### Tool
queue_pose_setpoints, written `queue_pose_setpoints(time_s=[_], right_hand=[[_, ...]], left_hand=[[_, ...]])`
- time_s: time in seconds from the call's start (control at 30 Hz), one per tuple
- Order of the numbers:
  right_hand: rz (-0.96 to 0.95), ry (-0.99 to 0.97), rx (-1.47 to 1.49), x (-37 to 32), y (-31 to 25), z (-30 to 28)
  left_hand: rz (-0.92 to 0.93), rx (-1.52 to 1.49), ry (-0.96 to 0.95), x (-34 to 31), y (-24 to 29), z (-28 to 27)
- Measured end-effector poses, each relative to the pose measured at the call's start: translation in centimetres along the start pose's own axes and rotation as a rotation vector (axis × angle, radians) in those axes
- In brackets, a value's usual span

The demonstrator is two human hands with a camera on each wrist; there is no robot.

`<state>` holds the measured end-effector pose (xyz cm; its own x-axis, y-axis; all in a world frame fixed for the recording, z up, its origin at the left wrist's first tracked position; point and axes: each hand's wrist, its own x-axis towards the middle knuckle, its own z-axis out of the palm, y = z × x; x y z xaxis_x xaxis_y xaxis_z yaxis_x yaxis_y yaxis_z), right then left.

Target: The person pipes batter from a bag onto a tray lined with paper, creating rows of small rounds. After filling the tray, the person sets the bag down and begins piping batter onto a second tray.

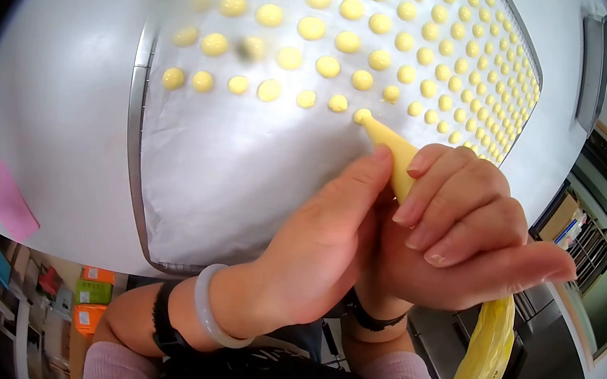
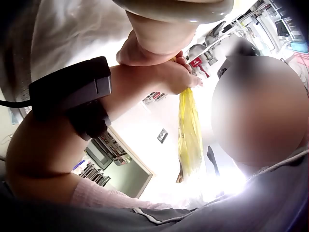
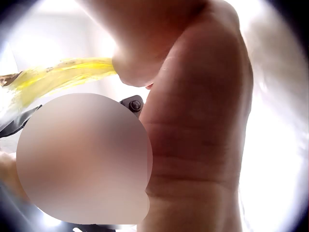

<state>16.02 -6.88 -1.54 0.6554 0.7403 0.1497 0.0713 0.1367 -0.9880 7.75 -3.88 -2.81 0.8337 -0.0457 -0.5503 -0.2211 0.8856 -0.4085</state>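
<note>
Yellow batter fills a clear piping bag (image 1: 396,158), whose tip points down at a small batter mound (image 1: 362,116) in the nearest row. My right hand (image 1: 459,216) grips the bag with its fingers curled over it and its thumb stretched to the right. Lower on the bag, my left hand (image 1: 325,230) holds it near the tip, thumb along its side and the other fingers hidden. Past my right hand hangs the bag's long yellow tail (image 1: 485,348), also visible in the left wrist view (image 2: 190,130) and right wrist view (image 3: 72,72).
Rows of round yellow mounds (image 1: 310,28) cover the far part of a paper-lined tray (image 1: 192,168) with a metal rim. A pink slip (image 1: 12,203) lies on the white table at left. Orange and green packages (image 1: 94,292) stand below the table edge.
</note>
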Motion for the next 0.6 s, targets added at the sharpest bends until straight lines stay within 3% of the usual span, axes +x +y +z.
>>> queue_pose_setpoints(time_s=[0.1, 0.2, 0.4, 0.47, 0.6], right_hand=[[-0.029, 0.029, -0.001, -0.1, -0.4, 0.0], [-0.043, 0.092, 0.010, -0.2, -1.1, -0.5], [-0.032, 0.093, -0.026, -0.3, 0.1, -1.4], [-0.051, 0.095, -0.028, -0.2, -0.2, -1.8], [-0.036, 0.129, -0.046, -0.5, -0.7, -2.9]], left_hand=[[-0.010, 0.058, 0.060, 0.1, -0.2, 0.2], [-0.066, 0.085, -0.046, 0.3, -0.8, 0.1], [-0.029, 0.013, 0.043, 1.3, -1.5, -0.3], [-0.032, -0.040, -0.070, 1.5, -1.8, -0.7], [-0.081, 0.044, -0.067, 1.7, -2.3, 0.3]])
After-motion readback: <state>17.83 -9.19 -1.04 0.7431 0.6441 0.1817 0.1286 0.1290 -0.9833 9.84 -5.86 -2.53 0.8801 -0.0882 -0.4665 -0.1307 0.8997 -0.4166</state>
